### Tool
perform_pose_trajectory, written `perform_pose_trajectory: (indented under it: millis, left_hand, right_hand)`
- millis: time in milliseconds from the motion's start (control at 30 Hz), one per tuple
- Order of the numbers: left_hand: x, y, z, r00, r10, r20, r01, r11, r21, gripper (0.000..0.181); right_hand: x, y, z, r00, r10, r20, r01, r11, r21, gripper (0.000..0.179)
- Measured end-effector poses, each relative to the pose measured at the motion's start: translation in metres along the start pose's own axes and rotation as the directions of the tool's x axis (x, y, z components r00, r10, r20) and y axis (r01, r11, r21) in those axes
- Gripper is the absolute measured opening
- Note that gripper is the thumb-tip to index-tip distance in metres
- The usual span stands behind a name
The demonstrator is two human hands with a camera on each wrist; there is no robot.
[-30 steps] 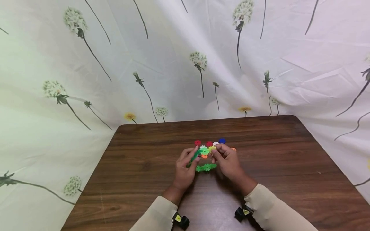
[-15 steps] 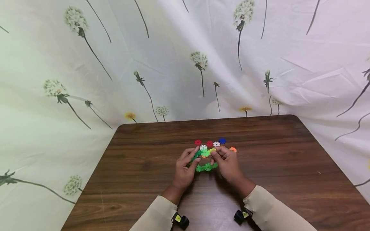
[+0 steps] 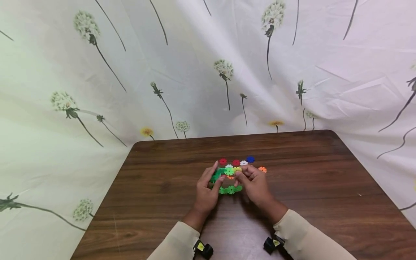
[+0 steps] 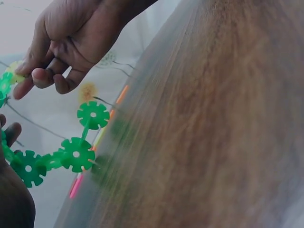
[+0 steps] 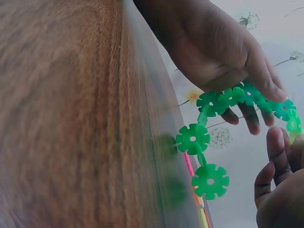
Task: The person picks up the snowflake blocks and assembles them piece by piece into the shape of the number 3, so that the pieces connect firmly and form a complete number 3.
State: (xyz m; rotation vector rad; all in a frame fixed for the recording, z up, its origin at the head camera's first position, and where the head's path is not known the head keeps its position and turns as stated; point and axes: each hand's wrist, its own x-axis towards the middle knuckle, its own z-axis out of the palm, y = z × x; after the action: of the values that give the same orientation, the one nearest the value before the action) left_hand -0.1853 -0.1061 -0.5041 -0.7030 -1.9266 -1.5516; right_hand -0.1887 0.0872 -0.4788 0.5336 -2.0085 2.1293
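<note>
A curved chain of interlocking green notched discs (image 5: 210,181) is held up between both hands, its lower end (image 3: 231,189) hanging close over the table. My left hand (image 3: 207,191) grips it along the left side, thumb in front and fingers behind, as the right wrist view shows. At the upper end sits a light green disc (image 3: 229,170), joined to a yellow disc (image 3: 237,169). My right hand (image 3: 258,186) pinches that yellow disc between thumb and index finger. In the left wrist view the right hand (image 4: 78,40) shows its other fingers loosely curled.
Loose discs lie on the wooden table (image 3: 156,209) beyond the hands: two red (image 3: 222,161), white ones (image 3: 243,163), a blue one (image 3: 250,159) and orange ones (image 3: 262,169). A flower-printed cloth (image 3: 195,90) hangs behind the table's far edge.
My left index finger has straightened and lifted a little from the chain, showing more of its dark green discs. The chain has shifted slightly left. The right hand keeps its pinch on the yellow disc.
</note>
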Motion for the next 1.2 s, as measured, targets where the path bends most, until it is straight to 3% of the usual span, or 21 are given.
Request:
perform_pose_trajectory:
  millis: [200, 433, 867, 1200]
  left_hand:
    - [-0.001, -0.002, 0.001, 0.996, -0.091, -0.007, 0.091, 0.995, -0.036, 0.046]
    - [0.0, -0.002, 0.001, 0.997, -0.074, -0.017, 0.073, 0.996, -0.051, 0.036]
    - [0.0, 0.001, 0.0, 0.989, -0.148, -0.027, 0.146, 0.986, -0.076, 0.037]
    - [-0.001, 0.001, -0.001, 0.987, -0.161, -0.015, 0.159, 0.983, -0.097, 0.035]
  right_hand:
    - [0.001, 0.002, -0.001, 1.0, 0.001, -0.024, -0.001, 1.0, 0.002, 0.015]
    - [0.002, 0.001, -0.001, 1.0, -0.002, -0.025, 0.002, 1.0, -0.002, 0.014]
    - [0.011, 0.008, -0.014, 0.992, 0.047, -0.119, -0.056, 0.996, -0.071, 0.035]
    - [0.018, 0.021, -0.026, 0.98, 0.114, -0.164, -0.122, 0.992, -0.042, 0.029]
